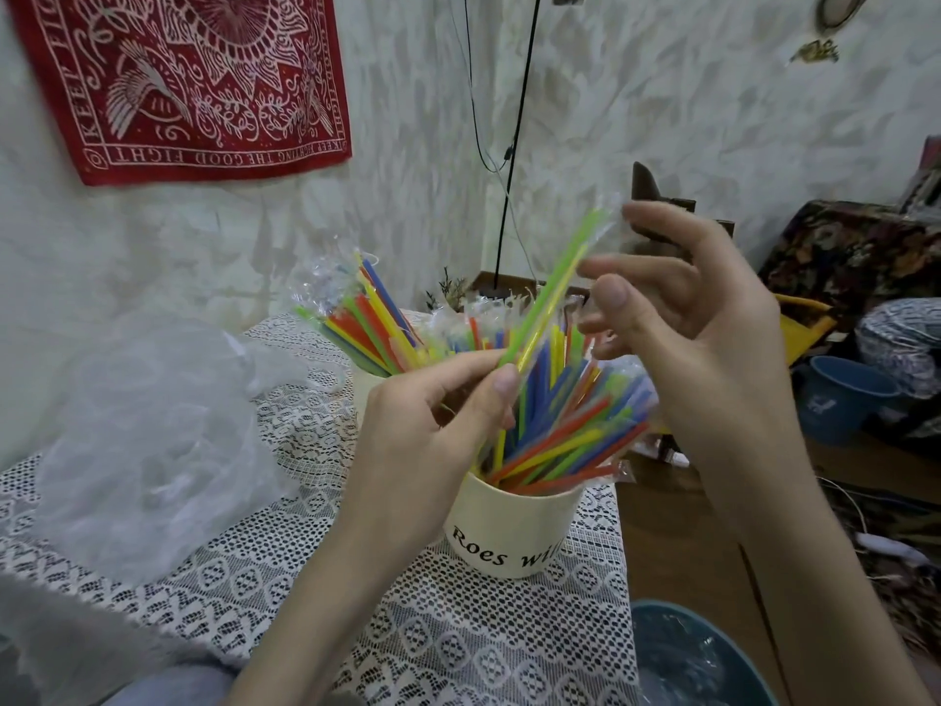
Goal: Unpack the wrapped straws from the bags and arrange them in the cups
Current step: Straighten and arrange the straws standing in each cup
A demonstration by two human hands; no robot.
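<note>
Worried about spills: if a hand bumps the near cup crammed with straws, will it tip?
Possibly. The cup looks wide-based, but its straws fan out rightward past the rim, so it is likely top-heavy there. The lace cloth may let it slide.

A red printed cloth hangs on the pale textured wall, with a black cable running down beside it. White lace tablecloth covers the table. To the right stand a blue bucket and a yellow container, with a teal basin at bottom.
</note>
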